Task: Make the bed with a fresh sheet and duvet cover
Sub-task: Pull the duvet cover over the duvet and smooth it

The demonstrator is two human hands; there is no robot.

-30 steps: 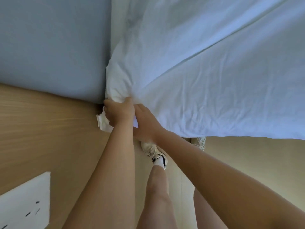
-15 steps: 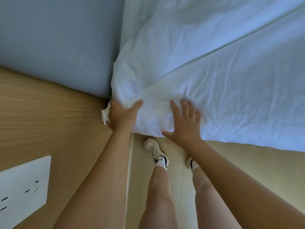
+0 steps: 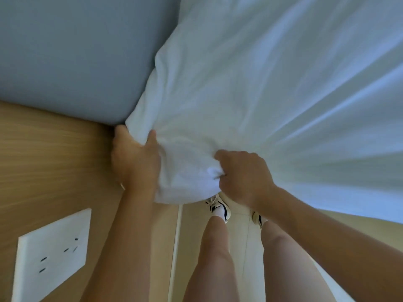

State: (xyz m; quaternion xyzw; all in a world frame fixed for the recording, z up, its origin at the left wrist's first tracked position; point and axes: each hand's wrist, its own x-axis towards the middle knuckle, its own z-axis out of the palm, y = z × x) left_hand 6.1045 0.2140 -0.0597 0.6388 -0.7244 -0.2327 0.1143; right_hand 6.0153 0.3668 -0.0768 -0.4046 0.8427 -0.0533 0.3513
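Note:
A white sheet (image 3: 272, 88) covers the mattress and fills the upper right of the view, bunched at the near corner by the headboard. My left hand (image 3: 135, 162) grips that bunched corner from the left, thumb on top of the cloth. My right hand (image 3: 244, 175) holds a gathered fold of the same sheet just to the right, fingers curled into the fabric. Taut creases fan out from both hands across the bed.
A blue-grey padded headboard (image 3: 76, 53) stands at the upper left. Below it runs a wooden wall panel (image 3: 50, 166) with a white socket plate (image 3: 52, 251). My legs and white shoes (image 3: 218, 208) stand on the pale floor in the narrow gap beside the bed.
My right hand went from lying flat on the sheet to gripping a fold of it. The sheet corner has been pulled further down and toward me, and my left hand keeps its hold.

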